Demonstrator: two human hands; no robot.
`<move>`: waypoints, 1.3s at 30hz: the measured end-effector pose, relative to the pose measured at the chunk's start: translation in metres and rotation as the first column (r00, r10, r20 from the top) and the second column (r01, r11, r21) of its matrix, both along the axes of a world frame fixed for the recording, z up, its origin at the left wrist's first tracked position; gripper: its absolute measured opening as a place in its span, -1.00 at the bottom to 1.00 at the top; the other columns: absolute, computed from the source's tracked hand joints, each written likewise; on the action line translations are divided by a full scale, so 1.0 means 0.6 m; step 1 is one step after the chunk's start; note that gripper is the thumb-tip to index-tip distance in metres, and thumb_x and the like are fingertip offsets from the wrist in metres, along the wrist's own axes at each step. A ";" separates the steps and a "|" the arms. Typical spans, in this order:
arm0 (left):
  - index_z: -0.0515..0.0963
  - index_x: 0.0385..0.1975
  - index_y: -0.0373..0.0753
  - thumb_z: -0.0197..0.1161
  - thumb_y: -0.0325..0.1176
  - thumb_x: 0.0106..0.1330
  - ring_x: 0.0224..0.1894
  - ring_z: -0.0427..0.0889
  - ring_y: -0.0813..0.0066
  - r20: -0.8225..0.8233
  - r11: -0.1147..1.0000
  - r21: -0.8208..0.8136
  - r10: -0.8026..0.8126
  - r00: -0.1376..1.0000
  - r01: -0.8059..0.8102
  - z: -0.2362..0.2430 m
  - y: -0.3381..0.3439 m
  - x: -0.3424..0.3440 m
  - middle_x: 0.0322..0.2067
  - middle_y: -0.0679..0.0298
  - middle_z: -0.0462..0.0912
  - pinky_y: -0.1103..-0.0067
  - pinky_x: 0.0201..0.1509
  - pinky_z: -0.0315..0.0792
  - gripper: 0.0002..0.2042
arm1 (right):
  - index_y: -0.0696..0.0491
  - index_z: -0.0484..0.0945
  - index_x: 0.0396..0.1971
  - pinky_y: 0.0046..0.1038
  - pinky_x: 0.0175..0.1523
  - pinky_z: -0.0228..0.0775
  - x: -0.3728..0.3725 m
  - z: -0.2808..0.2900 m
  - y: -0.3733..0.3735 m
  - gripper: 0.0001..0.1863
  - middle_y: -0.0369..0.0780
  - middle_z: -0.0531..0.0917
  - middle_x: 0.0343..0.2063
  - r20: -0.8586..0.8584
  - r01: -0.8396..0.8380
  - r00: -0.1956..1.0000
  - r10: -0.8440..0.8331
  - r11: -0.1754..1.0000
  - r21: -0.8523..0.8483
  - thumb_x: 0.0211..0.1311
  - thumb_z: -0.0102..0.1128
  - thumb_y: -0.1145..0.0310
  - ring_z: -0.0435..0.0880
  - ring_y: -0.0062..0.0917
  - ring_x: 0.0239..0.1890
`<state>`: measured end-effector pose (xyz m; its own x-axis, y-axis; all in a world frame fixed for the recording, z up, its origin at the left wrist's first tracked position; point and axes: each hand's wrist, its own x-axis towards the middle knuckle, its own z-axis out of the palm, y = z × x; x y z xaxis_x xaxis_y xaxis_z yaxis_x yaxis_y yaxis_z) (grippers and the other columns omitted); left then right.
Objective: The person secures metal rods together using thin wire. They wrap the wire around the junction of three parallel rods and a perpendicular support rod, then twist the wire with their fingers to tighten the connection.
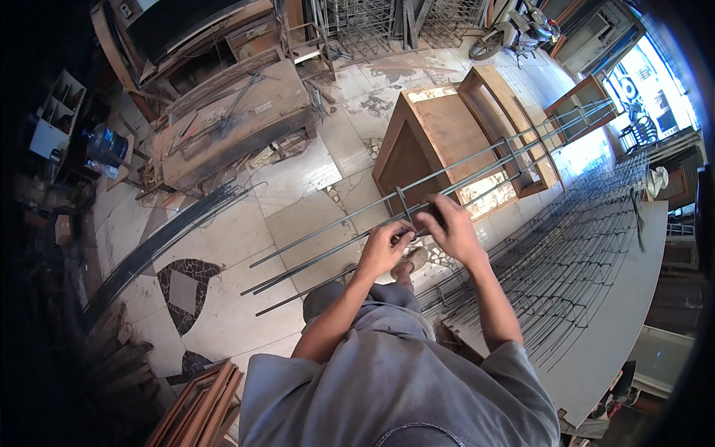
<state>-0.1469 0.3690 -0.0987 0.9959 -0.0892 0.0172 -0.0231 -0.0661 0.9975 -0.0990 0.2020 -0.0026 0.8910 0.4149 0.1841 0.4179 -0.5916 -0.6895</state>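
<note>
Several long steel rebars (313, 261) run side by side from the left up to the far right, in front of me. A bent steel stirrup (402, 203) stands across them near my hands. My left hand (382, 247) is closed in a pinch at the middle bars, just below the stirrup; whatever lies between its fingertips is too small to name. Close beside it on the right, my right hand (453, 229) is over the same bars. Its fingers are bent and partly smeared, so their grip does not show clearly.
The bars pass over a wooden cabinet (424, 145). On the right, tied rebar cages (566, 261) lie by a pale board (633, 298). A wooden workbench (231, 119) stands back left, loose rods (164, 242) lie left, and wooden frames (197, 410) lean near me. A motorcycle (514, 33) is parked far back.
</note>
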 end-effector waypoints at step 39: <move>0.62 -0.27 -0.40 0.23 -0.49 0.31 -0.30 0.69 -0.07 0.262 0.878 0.471 -0.227 0.938 0.081 0.057 -0.011 0.037 -0.37 -0.04 0.68 0.25 -0.23 0.54 -0.88 | 0.28 0.48 -0.17 -0.16 -0.14 0.47 -0.155 -0.200 0.099 -0.82 0.06 0.62 -0.30 0.148 0.563 0.768 -0.623 0.767 0.307 0.23 0.18 0.69 0.64 -0.05 -0.24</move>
<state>-0.1249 0.3625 -0.0646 0.9212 -0.3116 0.2329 -0.3629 -0.4727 0.8030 -0.1920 0.2613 -0.1224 0.8619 -0.2653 0.4322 0.1978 -0.6090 -0.7681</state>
